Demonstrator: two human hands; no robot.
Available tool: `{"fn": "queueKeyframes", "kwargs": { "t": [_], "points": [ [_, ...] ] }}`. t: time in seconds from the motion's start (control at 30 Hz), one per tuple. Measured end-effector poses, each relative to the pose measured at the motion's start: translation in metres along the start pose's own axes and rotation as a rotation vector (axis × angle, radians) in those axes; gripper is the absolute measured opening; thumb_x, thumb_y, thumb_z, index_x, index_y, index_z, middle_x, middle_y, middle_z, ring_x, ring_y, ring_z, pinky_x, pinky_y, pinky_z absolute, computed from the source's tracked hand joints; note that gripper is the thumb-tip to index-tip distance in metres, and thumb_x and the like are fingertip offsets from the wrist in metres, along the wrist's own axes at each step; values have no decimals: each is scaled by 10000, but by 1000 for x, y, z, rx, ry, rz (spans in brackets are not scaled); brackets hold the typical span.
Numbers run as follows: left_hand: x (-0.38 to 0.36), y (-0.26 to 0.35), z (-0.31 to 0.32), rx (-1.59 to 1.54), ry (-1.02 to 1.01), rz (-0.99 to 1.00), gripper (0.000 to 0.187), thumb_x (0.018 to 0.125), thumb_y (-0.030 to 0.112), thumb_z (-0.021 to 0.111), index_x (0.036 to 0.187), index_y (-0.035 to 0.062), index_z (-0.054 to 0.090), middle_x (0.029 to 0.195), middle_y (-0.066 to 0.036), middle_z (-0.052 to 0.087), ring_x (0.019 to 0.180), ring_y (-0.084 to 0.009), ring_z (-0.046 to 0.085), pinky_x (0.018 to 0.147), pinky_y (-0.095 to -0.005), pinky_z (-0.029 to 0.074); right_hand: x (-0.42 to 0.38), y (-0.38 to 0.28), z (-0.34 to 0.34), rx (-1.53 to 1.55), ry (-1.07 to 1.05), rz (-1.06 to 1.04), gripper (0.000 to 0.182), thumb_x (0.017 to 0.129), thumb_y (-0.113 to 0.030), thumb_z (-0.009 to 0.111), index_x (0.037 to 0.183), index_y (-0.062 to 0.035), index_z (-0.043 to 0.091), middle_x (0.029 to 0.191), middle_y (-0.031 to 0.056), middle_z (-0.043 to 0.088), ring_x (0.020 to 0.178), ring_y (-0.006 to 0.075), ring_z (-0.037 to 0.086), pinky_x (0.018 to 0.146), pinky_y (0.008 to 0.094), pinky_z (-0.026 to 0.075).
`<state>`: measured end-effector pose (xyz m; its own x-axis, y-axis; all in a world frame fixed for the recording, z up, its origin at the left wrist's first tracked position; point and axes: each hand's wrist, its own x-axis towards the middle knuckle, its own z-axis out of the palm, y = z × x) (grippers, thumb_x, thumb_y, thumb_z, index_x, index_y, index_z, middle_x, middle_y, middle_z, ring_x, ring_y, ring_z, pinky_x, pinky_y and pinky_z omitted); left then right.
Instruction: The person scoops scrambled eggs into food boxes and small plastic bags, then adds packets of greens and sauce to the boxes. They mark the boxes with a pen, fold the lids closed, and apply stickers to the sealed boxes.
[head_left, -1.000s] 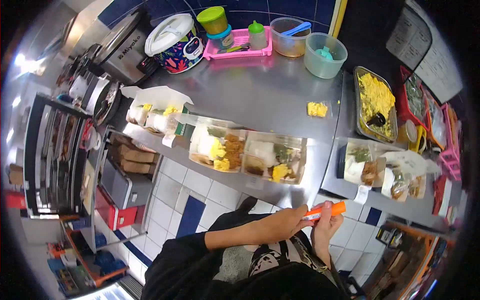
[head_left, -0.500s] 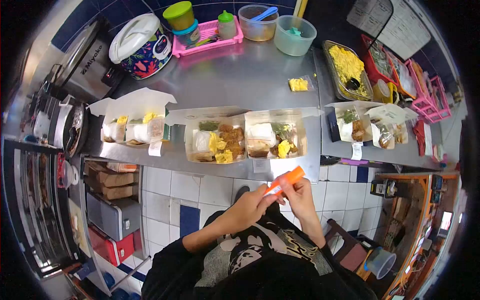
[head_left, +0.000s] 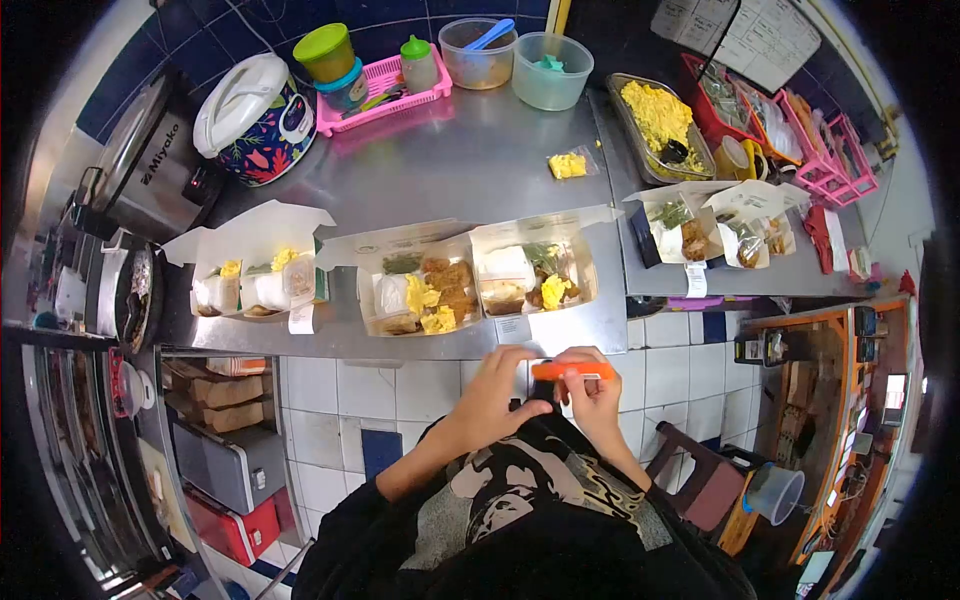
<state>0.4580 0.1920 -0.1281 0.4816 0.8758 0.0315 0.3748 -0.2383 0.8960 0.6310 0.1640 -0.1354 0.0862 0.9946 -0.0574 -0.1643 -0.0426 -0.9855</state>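
Note:
Above the floor, just in front of the counter edge, my right hand [head_left: 597, 402] pinches an orange tube [head_left: 572, 370] with a white label, held almost level. Its exact kind I cannot make out. My left hand [head_left: 492, 395] is at the left end of the tube, thumb and fingers apart, with its fingertips slightly blurred. On the counter beyond stand two open paper boxes: the left box [head_left: 372, 300] and the right box [head_left: 590, 255]. Both hold rice, fried food, greens and yellow scrambled egg. A white paper slip [head_left: 513, 328] hangs from the right box's front.
More open food boxes stand at left [head_left: 250, 225] and right [head_left: 655, 245]. A tray of yellow egg [head_left: 655, 115], a small egg packet [head_left: 568, 165], a pink basket [head_left: 385, 110], plastic tubs [head_left: 550, 85] and a rice cooker [head_left: 250, 150] line the back. A stool [head_left: 705, 490] is at lower right.
The orange tube has turned from slanting to nearly level and dropped slightly. My left hand has let go of its left end and spread its fingers. The view has shifted a little.

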Motion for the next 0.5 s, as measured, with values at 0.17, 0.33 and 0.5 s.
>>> {"fn": "queueKeyframes", "kwargs": {
  "t": [0.17, 0.33, 0.5],
  "points": [
    [-2, -10, 20, 9, -245, -33, 371, 848, 286, 613, 980, -27, 464, 853, -198, 549, 807, -337, 569, 728, -390, 442, 2, 30, -3, -471, 86, -135, 106, 860, -92, 577, 826, 7, 559, 650, 22, 563, 525, 80, 492, 468, 227, 397],
    [-23, -29, -6, -104, -444, -280, 317, 863, 270, 598, 891, -14, 462, 829, -204, 556, 716, -322, 556, 669, -387, 439, 45, 3, -57, 283, 716, -16, 297, 920, -293, 506, 816, -20, 560, 667, 45, 572, 529, 103, 506, 484, 241, 412],
    [2, -95, 22, 88, 147, -27, 225, 822, 189, 625, 856, 25, 475, 879, -164, 571, 856, -321, 527, 754, -385, 412, 40, 62, -12, 335, 295, 114, 327, 920, -316, 519, 959, 3, 582, 753, 91, 622, 597, 121, 564, 514, 243, 450]
  ]
}}
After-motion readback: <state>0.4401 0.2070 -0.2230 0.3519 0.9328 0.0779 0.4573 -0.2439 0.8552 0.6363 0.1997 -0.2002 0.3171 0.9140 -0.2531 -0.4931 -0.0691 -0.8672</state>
